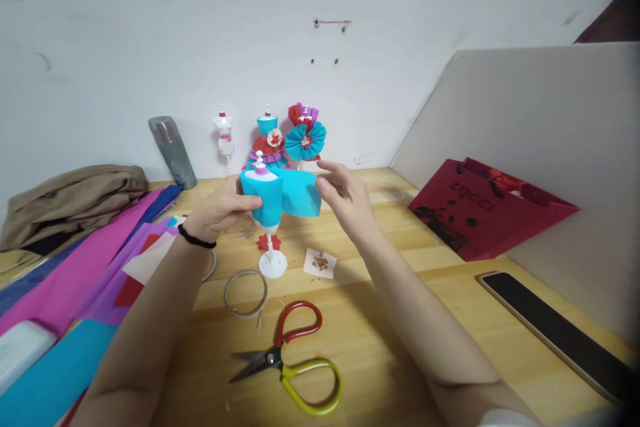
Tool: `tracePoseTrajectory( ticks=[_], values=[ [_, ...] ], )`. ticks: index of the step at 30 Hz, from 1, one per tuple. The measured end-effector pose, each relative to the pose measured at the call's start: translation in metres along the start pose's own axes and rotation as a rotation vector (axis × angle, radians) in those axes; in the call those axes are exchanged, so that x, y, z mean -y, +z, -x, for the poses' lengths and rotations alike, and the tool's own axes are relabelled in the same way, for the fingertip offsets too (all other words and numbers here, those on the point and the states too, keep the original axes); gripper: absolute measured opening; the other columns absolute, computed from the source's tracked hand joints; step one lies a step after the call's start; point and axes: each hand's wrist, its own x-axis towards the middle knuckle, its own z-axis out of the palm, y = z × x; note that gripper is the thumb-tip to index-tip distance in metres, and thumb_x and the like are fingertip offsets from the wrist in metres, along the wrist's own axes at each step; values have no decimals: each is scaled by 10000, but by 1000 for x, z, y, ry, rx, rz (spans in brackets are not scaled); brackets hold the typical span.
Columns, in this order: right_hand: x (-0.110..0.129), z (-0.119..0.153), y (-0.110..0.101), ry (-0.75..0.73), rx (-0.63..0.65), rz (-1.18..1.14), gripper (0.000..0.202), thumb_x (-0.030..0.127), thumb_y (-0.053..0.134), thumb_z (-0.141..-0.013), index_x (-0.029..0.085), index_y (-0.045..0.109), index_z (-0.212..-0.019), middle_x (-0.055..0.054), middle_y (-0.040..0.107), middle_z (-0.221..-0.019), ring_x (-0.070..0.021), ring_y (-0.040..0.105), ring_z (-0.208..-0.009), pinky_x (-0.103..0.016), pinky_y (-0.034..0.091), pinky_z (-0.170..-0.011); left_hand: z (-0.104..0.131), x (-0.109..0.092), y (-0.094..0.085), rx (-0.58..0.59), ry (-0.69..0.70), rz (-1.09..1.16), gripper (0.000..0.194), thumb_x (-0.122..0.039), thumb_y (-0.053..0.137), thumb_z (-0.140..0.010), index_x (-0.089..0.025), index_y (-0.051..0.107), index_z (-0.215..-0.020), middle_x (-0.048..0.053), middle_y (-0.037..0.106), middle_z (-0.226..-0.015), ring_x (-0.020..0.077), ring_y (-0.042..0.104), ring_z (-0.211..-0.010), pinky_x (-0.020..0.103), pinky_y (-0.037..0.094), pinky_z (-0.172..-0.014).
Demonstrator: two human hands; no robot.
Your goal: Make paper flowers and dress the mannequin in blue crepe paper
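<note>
Pale wooden table (380, 360) under everything. Right side: dark-red paper bag with cord handles (470, 213), tipped over at a slant, red stuff in its mouth. Back left: grey-green metal flask (173, 150), leaning, cap on.

Small white plastic mannequin on a round foot (273, 265) is upright between the hands, long axis vertical. Bright-blue strip of thin, paper-like sheet (303, 195) wraps its torso; free end sticks out sideways toward the right hand.

Left hand (219, 208): closed on the wrapped torso, thumb pressing the blue front, fingers behind. It's the nearer one to the torso. Right hand (350, 203): part open, thumb and forefinger apart at the strip's free edge. Might be touching; can't tell from this angle.

Scissors with red and yellow handles (271, 357) lie spread in front of the foot. Thin metal ring (225, 293) just beside the foot, left.
</note>
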Motion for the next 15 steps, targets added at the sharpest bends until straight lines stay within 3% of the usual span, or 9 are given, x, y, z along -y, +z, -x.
tracePoseTrajectory(
  ticks=[4, 7, 10, 13, 15],
  values=[
    [-7, -5, 3, 295, 176, -320, 641, 692, 684, -703, 251, 644, -1167, -63, 735, -1045, -272, 702, -950, -394, 569, -728, 0, 0, 10, 73, -7, -22, 404, -436, 884, -572, -161, 749, -836, 86, 738, -727, 229, 666, -644, 357, 556, -642],
    [-2, -2, 6, 331, 250, -482, 652, 605, 791, -623, 258, 663, -1160, -69, 747, -1074, -291, 711, -964, -439, 582, -778, 3, -5, 22, 128, -27, -55, 358, -440, 872, -592, -157, 734, -762, 76, 711, -667, 228, 658, -623, 356, 550, -619],
    [8, 4, 8, 219, 153, -439, 488, 416, 857, -578, 257, 715, -1017, -46, 762, -1012, -281, 715, -939, -443, 586, -804, 6, -11, 31, 136, -51, -33, 374, -410, 877, -590, -150, 738, -820, 77, 719, -719, 224, 663, -657, 348, 545, -636],
    [20, 12, 7, -49, -68, -195, 190, 290, 789, -668, 252, 735, -845, -29, 769, -942, -267, 708, -954, -442, 574, -858, 6, -12, 36, 85, -83, -29, 431, -359, 876, -599, -147, 738, -949, 82, 731, -809, 222, 667, -702, 341, 544, -652],
    [27, 17, 7, -229, -160, 3, 92, 244, 726, -743, 260, 746, -831, -26, 775, -918, -256, 709, -934, -445, 565, -884, 5, -10, 36, 56, -77, -35, 455, -326, 869, -612, -155, 729, -1009, 72, 730, -829, 213, 665, -706, 333, 540, -650]
  ],
)
